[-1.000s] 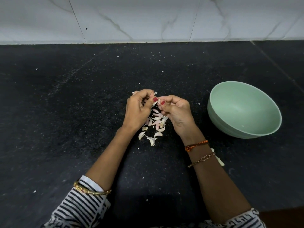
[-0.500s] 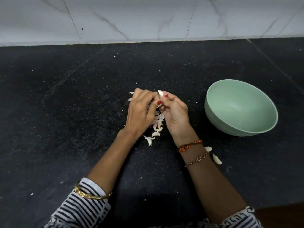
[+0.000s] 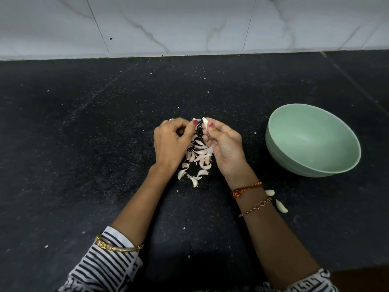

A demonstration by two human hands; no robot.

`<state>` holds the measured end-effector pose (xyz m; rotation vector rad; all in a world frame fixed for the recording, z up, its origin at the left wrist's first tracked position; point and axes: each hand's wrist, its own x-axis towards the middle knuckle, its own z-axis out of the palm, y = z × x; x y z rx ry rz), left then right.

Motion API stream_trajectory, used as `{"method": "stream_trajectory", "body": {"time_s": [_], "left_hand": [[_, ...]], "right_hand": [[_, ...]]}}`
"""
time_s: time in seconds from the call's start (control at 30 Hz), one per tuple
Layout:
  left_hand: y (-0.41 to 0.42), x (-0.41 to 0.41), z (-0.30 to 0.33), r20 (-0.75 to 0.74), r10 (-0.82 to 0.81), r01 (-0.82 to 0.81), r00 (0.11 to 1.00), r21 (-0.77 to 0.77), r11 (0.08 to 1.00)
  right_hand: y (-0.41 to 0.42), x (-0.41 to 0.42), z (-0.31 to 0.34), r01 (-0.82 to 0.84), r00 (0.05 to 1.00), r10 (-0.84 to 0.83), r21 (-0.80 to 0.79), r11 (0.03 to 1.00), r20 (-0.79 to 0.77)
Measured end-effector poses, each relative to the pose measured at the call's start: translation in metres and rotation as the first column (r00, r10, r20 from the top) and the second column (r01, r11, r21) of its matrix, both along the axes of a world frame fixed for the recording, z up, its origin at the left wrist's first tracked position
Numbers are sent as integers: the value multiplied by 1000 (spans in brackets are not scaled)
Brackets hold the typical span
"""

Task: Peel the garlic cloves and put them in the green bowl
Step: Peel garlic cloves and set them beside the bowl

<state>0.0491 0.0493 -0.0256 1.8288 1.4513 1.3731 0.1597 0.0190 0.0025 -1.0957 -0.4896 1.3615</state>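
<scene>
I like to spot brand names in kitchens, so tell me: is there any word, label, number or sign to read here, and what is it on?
None: no readable text anywhere.
The green bowl is plain, with no mark showing.
The white wall tiles carry only grey veining.
The striped sleeve shows only stripes and a geometric pattern, no letters.
The black counter bears only specks.

Your hands are coming apart over the peel pile [image 3: 197, 157]: half a second ago they were pressed together on the garlic clove [image 3: 205, 123], and now your left hand [image 3: 171, 142] is drawing off to the side, fingers curled, away from the green bowl [image 3: 311, 142]. Your right hand [image 3: 225, 144] is keeping the clove, pinching it, now bare and white, on the bowl side of the pile.
</scene>
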Motion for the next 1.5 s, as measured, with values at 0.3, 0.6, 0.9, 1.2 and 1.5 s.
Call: {"method": "stream_trajectory", "body": {"time_s": [0.3, 0.6, 0.9, 1.2, 1.5], "left_hand": [[-10, 7, 14, 334, -101, 182, 937, -219, 959], [-9, 5, 16, 438, -125, 242, 890, -222, 944], [-9, 2, 19, 406, -136, 248, 904, -238, 939], [-11, 4, 23, 475, -77, 230, 877, -273, 934], [-6, 0, 17, 459, -45, 178, 887, -252, 951]], "right_hand": [[0, 1, -5, -43, 938, 12, 83, 996, 347], [2, 3, -7, -20, 859, -76, 182, 983, 506], [5, 5, -12, -10, 727, -157, 240, 971, 668], [3, 7, -8, -72, 696, -141, 264, 962, 704], [1, 14, 2, -117, 971, 88, 120, 986, 225]]}}
